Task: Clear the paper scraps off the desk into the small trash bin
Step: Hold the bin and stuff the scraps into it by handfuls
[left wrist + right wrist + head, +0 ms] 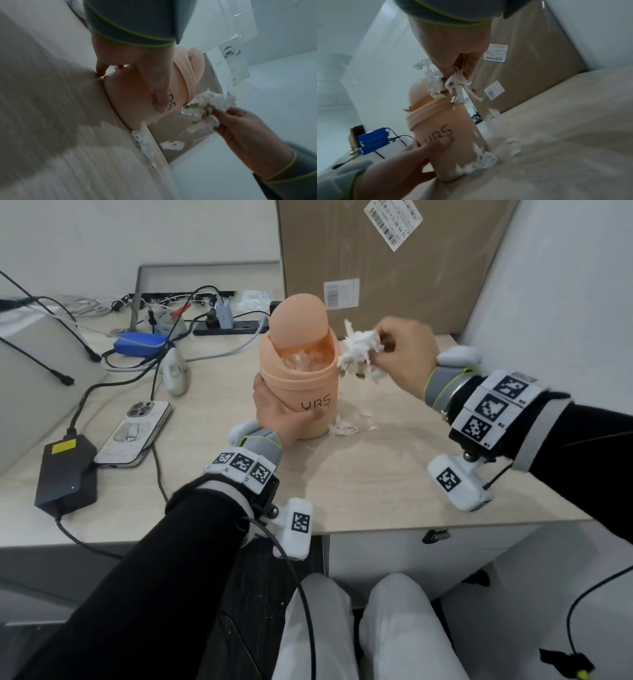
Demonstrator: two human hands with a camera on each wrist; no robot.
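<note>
A small peach trash bin point(310, 392) point(135, 94) point(452, 136) stands on the desk, its swing lid point(298, 320) tipped open, white scraps inside point(305, 359). My left hand point(284, 417) point(137, 65) point(419, 154) grips the bin low on its side. My right hand point(397, 350) point(243, 124) point(462, 54) pinches a bunch of white paper scraps point(359, 350) point(212, 102) point(447, 83) just right of the bin's rim. More scraps point(344, 428) point(144, 142) point(481, 162) lie on the desk at the bin's base, and a few seem to be falling.
A big cardboard box point(376, 261) leans at the back right. To the left lie a phone point(135, 433), a black power brick point(65, 474), a blue pack point(140, 344), a power strip point(229, 328) and tangled cables. The desk's front edge point(445, 525) is near.
</note>
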